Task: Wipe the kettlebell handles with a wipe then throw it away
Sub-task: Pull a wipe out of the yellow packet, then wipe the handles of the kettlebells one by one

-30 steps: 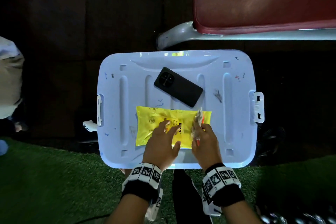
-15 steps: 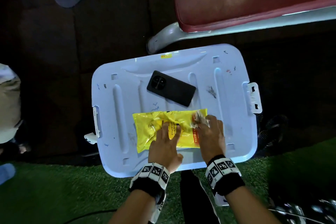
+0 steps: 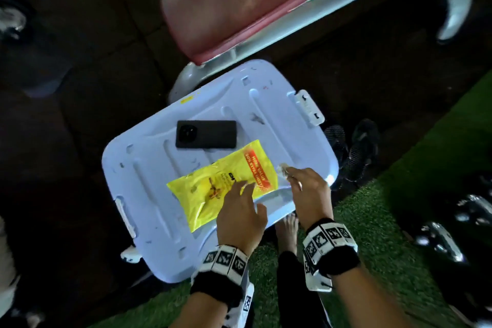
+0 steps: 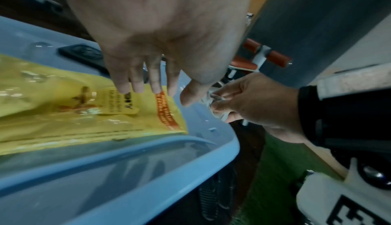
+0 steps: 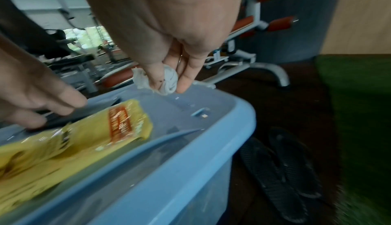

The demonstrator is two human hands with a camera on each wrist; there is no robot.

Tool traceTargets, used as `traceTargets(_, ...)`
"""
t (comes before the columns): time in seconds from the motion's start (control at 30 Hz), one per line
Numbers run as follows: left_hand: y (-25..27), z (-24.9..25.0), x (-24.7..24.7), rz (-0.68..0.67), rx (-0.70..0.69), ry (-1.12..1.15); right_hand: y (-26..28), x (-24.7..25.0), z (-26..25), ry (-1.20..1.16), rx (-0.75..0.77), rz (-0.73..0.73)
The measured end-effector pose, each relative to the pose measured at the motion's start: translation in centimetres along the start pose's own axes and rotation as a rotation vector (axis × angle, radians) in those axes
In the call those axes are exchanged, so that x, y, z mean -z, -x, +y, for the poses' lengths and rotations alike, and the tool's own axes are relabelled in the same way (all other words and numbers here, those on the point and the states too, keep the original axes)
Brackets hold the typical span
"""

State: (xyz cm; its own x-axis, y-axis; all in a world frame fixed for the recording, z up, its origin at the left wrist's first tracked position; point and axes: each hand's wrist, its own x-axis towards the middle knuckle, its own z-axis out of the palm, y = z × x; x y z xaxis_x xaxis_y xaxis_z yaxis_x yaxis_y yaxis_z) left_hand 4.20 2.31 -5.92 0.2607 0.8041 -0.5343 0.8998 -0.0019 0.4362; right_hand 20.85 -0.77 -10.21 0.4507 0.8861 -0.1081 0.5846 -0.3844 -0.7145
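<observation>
**Two hands over the bin lid, one holding a crumpled wipe**

Two hands work above a pale blue plastic lid (image 3: 149,173) that covers a storage bin. The right hand (image 3: 308,192) pinches a small balled-up white wipe (image 5: 167,79) between thumb and fingertips, held just above the lid near its right edge, beside the end of the yellow pack. The left hand (image 3: 239,210) has its fingers straight and spread, holding nothing; the fingertips (image 4: 137,86) sit over the near part of a yellow pack of wipes (image 3: 213,184). Whether they touch the pack cannot be told.

The yellow pack lies flat across the middle of the lid, its end with the orange band pointing toward the right edge. A black phone (image 3: 206,133) lies face down just beyond the pack, toward the far edge of the lid.

Past the lid's far edge stands a bench with a red pad (image 3: 253,2) on a white frame. A pair of dark sandals (image 5: 281,170) lies on the floor off the lid's right edge, next to green turf (image 3: 399,221). A bare foot (image 3: 287,229) shows between the wrists.
</observation>
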Motion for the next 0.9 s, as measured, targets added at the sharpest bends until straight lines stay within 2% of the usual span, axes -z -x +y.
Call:
traceTargets(0.1,1.5,3.7,-1.8,-0.051,-0.2,0.06,2.1,5.1,2.9,0.052,-0.096,0.197)
traceTargets(0.27,2.6,11.8,-7.8,-0.281,-0.449,-0.006,6.7,15.2,10.9,0.091,-0.348,0.467)
traceTargets(0.4,1.8,18.7,-14.3,-0.447,-0.592,-0.112,11.6,22.0,19.3,0.052,-0.542,0.644)
traceTargets(0.5,-0.1,23.4,-19.9,-0.497,-0.657,-0.181,14.4,25.0,25.9,-0.027,-0.62,0.757)
traceTargets(0.6,-2.2,27.1,-26.0,-0.549,-0.71,-0.27,16.6,26.4,32.1,-0.095,-0.671,0.815)
traceTargets(0.7,-4.2,29.9,-31.9,-0.605,-0.741,-0.34,17.9,26.6,37.4,-0.241,-0.796,0.834)
traceTargets(0.9,-8.8,33.4,-42.7,-0.699,-0.798,-0.43,17.7,26.2,45.5,-0.257,-0.872,0.732)
